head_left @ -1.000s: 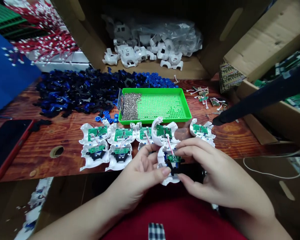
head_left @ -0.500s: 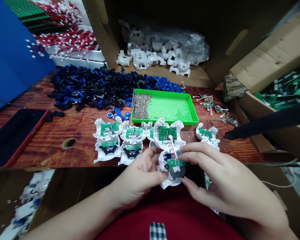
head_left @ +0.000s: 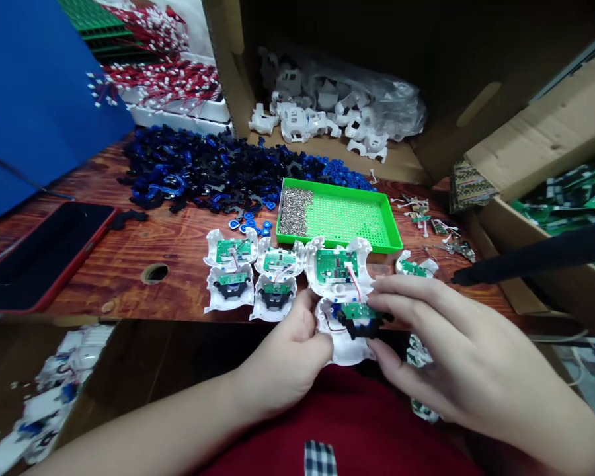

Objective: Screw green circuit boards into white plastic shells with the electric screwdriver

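Observation:
My left hand [head_left: 290, 350] is closed on the left side of a white plastic shell half [head_left: 347, 354], held just over the table's front edge. Inside it sit a black bracket [head_left: 359, 328] and a small green circuit board [head_left: 351, 309]. My right hand [head_left: 446, 350] pinches the right end of the bracket between thumb and fingers; its fingertips partly hide that end. A red and white cable [head_left: 353, 276] runs up from the small board to a larger green circuit board [head_left: 333, 266] in a second white shell half [head_left: 322, 285], just behind.
Two similar opened shell pairs [head_left: 231, 291] [head_left: 274, 305] lie to the left, another shell [head_left: 429, 266] to the right. Behind stands a green tray [head_left: 394, 238] with small screws. Dark blue and black parts [head_left: 203, 168] are heaped behind it; a phone [head_left: 44, 254] lies left. A black rod [head_left: 535, 248] juts in from the right.
The black bracket and small board now sit higher and farther right in the shell, showing more of its bare white inside. The view has shifted, so the table's contents appear farther right.

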`<state>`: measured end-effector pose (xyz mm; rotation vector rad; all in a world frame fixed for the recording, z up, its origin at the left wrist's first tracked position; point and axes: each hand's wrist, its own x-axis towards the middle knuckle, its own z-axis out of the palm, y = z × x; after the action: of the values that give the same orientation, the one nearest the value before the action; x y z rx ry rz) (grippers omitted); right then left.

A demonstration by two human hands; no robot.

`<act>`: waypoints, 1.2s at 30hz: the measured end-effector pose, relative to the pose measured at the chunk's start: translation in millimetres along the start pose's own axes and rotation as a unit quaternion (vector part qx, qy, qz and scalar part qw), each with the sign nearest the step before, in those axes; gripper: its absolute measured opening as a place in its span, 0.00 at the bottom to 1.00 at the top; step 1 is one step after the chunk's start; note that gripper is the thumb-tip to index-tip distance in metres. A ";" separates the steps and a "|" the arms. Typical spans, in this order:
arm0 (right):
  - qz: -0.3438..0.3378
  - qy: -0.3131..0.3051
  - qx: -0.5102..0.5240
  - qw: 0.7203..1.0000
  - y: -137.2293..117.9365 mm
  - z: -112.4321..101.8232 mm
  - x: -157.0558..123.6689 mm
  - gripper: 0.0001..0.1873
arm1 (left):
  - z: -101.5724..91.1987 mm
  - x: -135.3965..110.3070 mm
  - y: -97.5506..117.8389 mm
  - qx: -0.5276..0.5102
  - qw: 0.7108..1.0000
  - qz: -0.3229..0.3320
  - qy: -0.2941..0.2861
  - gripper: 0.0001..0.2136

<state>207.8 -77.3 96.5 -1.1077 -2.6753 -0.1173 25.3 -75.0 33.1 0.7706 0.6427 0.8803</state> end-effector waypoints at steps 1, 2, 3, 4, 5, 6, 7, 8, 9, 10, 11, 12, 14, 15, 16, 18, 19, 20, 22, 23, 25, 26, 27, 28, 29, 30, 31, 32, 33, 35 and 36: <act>-0.003 -0.005 0.003 1.000 0.5 1.5 1.5 0.20 | -0.5 -1.0 0.3 0.008 1.000 0.005 0.000 0.28; -0.007 -0.013 0.006 1.000 0.6 3.1 2.9 0.19 | -0.9 -2.1 0.6 0.011 1.000 0.007 0.001 0.28; -0.010 -0.022 0.010 1.000 0.4 4.8 4.3 0.19 | -1.3 -3.2 0.8 0.008 1.000 0.005 -0.001 0.28; -0.012 -0.031 0.014 0.999 0.0 6.2 5.6 0.19 | -1.6 -4.3 0.7 -0.002 1.000 0.001 -0.004 0.28; -0.012 -0.037 0.017 0.999 -0.6 7.3 6.6 0.19 | -2.0 -5.4 0.6 -0.014 1.000 -0.005 -0.009 0.28; -0.014 -0.040 0.019 0.999 -1.3 8.0 7.4 0.19 | -2.4 -6.6 0.2 -0.027 0.999 -0.008 -0.016 0.29; -0.017 -0.043 0.021 0.999 -2.0 8.2 8.2 0.19 | -2.9 -7.7 -0.3 -0.039 0.999 -0.009 -0.023 0.29; -0.022 -0.045 0.024 0.998 -2.6 8.0 8.8 0.19 | -3.4 -8.8 -0.8 -0.050 0.998 -0.007 -0.029 0.30; -0.028 -0.047 0.027 0.998 -3.1 7.5 9.4 0.19 | -3.9 -9.9 -1.3 -0.061 0.998 -0.004 -0.033 0.32; -0.033 -0.048 0.032 0.998 -3.6 6.7 10.0 0.19 | -4.4 -11.0 -1.7 -0.070 0.997 -0.003 -0.037 0.33; -0.038 -0.049 0.036 0.997 -3.9 5.8 10.7 0.18 | -5.0 -11.9 -2.0 -0.080 0.996 -0.003 -0.042 0.33; -0.039 -0.050 0.040 0.997 -4.2 5.0 11.4 0.18 | -5.5 -12.8 -2.3 -0.091 0.995 -0.005 -0.045 0.34; -0.037 -0.058 0.040 0.997 -5.0 3.7 13.1 0.18 | -6.7 -14.0 -2.8 -0.114 0.991 -0.017 -0.062 0.33; -0.034 -0.061 0.035 0.997 -5.5 3.4 14.0 0.17 | -7.2 -14.3 -3.2 -0.123 0.990 -0.022 -0.070 0.32; -0.033 -0.064 0.029 0.997 -6.3 3.4 14.9 0.17 | -7.5 -14.4 -3.8 -0.129 0.989 -0.022 -0.073 0.31; -0.037 -0.060 0.013 0.997 -8.3 3.8 16.6 0.16 | -7.8 -13.9 -5.5 -0.125 0.990 -0.010 -0.060 0.29; -0.039 -0.055 0.006 0.998 -9.6 4.3 17.2 0.15 | -7.7 -13.4 -6.4 -0.116 0.992 -0.003 -0.046 0.27; -0.043 -0.048 -0.001 0.998 -11.0 4.9 17.6 0.14 | -7.6 -12.7 -7.4 -0.107 0.994 0.003 -0.029 0.25; -0.050 -0.036 -0.009 0.998 -13.8 6.4 17.8 0.14 | -7.6 -11.4 -9.1 -0.101 0.995 0.007 -0.004 0.21; -0.053 -0.029 -0.010 0.998 -15.0 7.3 17.5 0.14 | -7.8 -10.8 -9.8 -0.104 0.995 0.006 0.003 0.19; -0.051 -0.015 -0.008 0.999 -17.0 9.1 16.4 0.15 | -8.8 -9.9 -10.7 -0.113 0.993 0.012 0.014 0.16; -0.045 -0.008 -0.006 0.999 -17.7 10.0 15.6 0.15 | -9.4 -9.5 -10.9 -0.114 0.993 0.014 0.016 0.15; -0.035 -0.002 -0.002 0.999 -18.2 11.0 14.7 0.15 | -9.9 -9.3 -11.0 -0.111 0.994 0.015 0.017 0.15; -0.027 0.004 0.004 1.000 -18.5 12.2 13.5 0.15 | -10.4 -9.2 -11.0 -0.107 0.994 0.016 0.017 0.15; -0.022 0.012 0.012 1.000 -18.7 13.7 11.9 0.15 | -10.7 -9.2 -10.9 -0.103 0.994 0.017 0.019 0.15; -0.019 0.020 0.026 0.999 -18.8 15.6 9.7 0.15 | -10.9 -9.2 -10.7 -0.100 0.995 0.019 0.020 0.15; -0.014 0.034 0.046 0.998 -19.0 18.0 7.0 0.15 | -11.0 -9.1 -10.4 -0.097 0.995 0.022 0.022 0.15; 0.005 0.058 0.071 0.996 -19.1 20.9 3.8 0.17 | -11.1 -9.0 -10.2 -0.095 0.995 0.026 0.025 0.15; 0.039 0.094 0.102 0.990 -19.4 24.1 0.2 0.18 | -11.2 -8.7 -9.9 -0.092 0.995 0.029 0.029 0.14; 0.153 0.166 0.192 0.955 -20.0 31.3 -7.0 0.19 | -11.5 -7.7 -9.8 -0.081 0.995 0.035 0.039 0.14; 0.219 0.183 0.249 0.926 -20.4 34.9 -9.8 0.19 | -11.5 -7.2 -9.8 -0.072 0.996 0.040 0.044 0.14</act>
<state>193.3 -92.7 60.6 -1.3104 -1.9196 0.3770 17.3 -81.5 20.0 0.6343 0.6229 1.0272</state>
